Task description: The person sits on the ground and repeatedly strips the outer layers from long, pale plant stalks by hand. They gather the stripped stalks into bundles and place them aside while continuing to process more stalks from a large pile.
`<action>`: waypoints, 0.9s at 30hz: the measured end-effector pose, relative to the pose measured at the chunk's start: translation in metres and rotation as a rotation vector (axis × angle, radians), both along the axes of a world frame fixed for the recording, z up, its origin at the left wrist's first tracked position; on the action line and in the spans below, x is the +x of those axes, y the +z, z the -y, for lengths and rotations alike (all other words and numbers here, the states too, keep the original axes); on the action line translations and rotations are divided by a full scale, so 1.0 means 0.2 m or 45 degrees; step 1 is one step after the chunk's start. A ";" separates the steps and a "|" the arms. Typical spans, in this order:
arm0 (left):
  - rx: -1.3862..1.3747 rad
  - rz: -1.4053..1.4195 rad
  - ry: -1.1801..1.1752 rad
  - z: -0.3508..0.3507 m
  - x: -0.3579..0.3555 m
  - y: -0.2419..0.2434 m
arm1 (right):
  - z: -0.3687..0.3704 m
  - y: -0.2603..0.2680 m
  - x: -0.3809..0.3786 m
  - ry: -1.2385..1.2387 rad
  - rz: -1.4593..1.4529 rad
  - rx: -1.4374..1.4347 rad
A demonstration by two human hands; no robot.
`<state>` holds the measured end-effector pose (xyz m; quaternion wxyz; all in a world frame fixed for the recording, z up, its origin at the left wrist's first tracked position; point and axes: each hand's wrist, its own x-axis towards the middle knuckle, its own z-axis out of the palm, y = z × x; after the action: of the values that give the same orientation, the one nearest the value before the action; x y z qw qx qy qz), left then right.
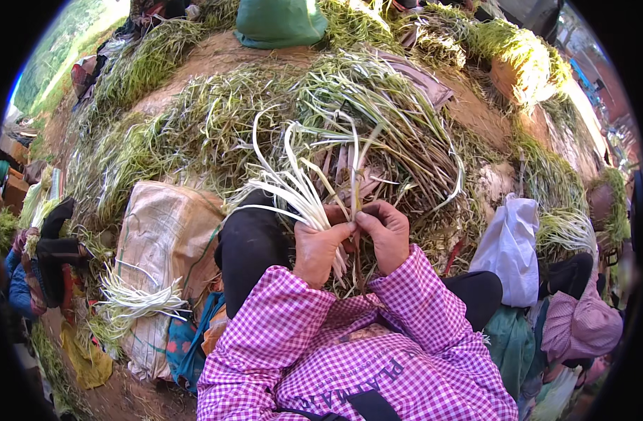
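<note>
My left hand (321, 250) is closed around a bunch of peeled white plant stalks (300, 197), which fan up and to the left. My right hand (387, 231) pinches a single unpeeled stalk (355, 184) between thumb and finger, close beside the left thumb. Brown, stringy outer layers hang below the fingertips. Just beyond the hands lies a heap of long green and brown stalks (405, 126). A pile of white stalks (142, 297) rests on a woven plastic sack (166, 226) to the left.
Leafy plant waste (211, 121) covers much of the ground ahead. A green sack (279, 23) stands at the top, a white sack (511, 252) at my right knee. Other people sit close by at the far left (24, 279) and right (579, 321).
</note>
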<state>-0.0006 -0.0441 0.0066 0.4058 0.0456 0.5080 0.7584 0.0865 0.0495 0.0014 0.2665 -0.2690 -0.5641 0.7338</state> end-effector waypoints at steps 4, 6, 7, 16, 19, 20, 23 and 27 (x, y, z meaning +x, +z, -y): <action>0.100 -0.065 0.152 0.00 -0.01 0.01 | -0.05 -0.12 0.08 -0.244 0.029 -0.157; 0.142 -0.069 0.222 0.01 -0.01 0.02 | -0.08 -0.24 0.16 -0.245 0.221 -0.137; 0.172 -0.081 0.253 0.01 -0.02 0.03 | -0.10 -0.30 0.20 -0.193 0.257 -0.062; 0.206 -0.153 0.323 0.03 -0.07 0.02 | -0.11 -0.44 0.28 0.137 0.903 0.572; 0.151 -0.098 0.204 0.04 -0.07 0.01 | -0.08 -0.25 0.22 0.234 0.343 0.109; 0.156 -0.110 0.157 0.04 -0.07 0.00 | -0.07 -0.20 0.20 0.306 0.113 -0.080; 0.115 -0.025 0.051 0.03 -0.06 0.00 | -0.01 -0.09 0.12 0.491 0.069 -0.117; 0.116 -0.054 0.155 0.03 -0.05 0.00 | 0.03 -0.03 0.11 0.371 0.299 0.429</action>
<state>-0.0110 -0.0508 0.0069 0.3456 0.0493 0.4832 0.8029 0.1085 0.0428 -0.0040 0.1317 -0.2198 -0.7383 0.6239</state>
